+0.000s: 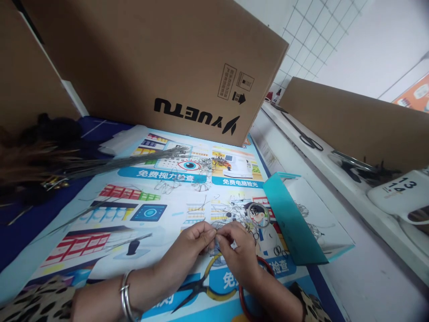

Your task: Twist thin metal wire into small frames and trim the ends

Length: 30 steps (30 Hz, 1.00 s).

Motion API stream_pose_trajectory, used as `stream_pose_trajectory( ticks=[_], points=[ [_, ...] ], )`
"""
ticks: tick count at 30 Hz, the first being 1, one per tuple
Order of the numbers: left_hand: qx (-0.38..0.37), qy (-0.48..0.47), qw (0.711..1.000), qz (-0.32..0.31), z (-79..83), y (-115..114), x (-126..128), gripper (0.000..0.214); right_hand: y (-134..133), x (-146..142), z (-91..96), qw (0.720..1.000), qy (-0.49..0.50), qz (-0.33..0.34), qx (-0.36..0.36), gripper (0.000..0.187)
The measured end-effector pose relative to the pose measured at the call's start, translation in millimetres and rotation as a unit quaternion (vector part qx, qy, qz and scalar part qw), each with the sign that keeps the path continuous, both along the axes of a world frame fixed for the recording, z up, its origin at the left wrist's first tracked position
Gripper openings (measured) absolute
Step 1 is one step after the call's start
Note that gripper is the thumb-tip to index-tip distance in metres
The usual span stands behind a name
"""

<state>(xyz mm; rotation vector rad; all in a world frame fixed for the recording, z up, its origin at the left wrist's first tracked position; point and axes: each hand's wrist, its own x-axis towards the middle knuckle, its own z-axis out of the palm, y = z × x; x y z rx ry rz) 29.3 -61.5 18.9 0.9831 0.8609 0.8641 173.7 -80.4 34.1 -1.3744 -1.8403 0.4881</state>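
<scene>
A bright printed poster (pixel 147 210) with Chinese writing covers the table, and behind it a big cardboard box (pixel 167 67) closes off the view. On the left lie dark feathers (pixel 30 161) and a bundle of straight thin wires (pixel 134 162) that points toward the middle. On the right a teal carton (pixel 295 223) lies near the hands.

Near the front edge the left hand (pixel 192 243) and the right hand (pixel 237 257) meet. On each, thumb and forefinger are closed tight, and together they pinch a small wire piece (pixel 216 233) just above the poster. Just behind the hands a heap of bent wire loops (pixel 234 210) is spread on the poster.

Under the wrists lie pliers (pixel 201 286) with yellow handles, partly covered by the right hand. The small wire piece is very thin and the fingers hide most of it, so I cannot tell its shape. The leopard-pattern sleeves (pixel 36 299) are cut off by the lower edge.
</scene>
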Motion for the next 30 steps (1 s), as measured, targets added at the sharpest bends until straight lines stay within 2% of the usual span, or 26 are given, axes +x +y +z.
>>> stream_pose_trajectory(
  ticks=[5, 12, 15, 22, 30],
  points=[
    [-0.009, -0.031, 0.999, -0.002, 1.9, 0, -1, 0.030, 0, 1, -1.4, 0.999, -0.022, 0.005, 0.028, 0.009],
    [-0.077, -0.119, 0.989, -0.039, -0.4, -1, 0, 0.030, 3, 11, -9.7, 0.979, -0.100, 0.048, 0.168, 0.014],
    [-0.079, -0.108, 0.989, -0.054, 0.9, 0, 0, 0.029, 6, 16, -9.9, 0.976, -0.127, 0.061, 0.165, 0.011],
    [-0.015, -0.023, 0.997, -0.066, -1.4, 6, -2, 0.029, 10, 27, -13.1, 0.979, -0.141, 0.057, 0.132, 0.010],
    [-0.003, 0.001, 0.996, -0.090, -5.6, 8, -2, 0.030, 10, 28, -9.8, 0.972, -0.161, 0.061, 0.161, 0.009]
  ],
)
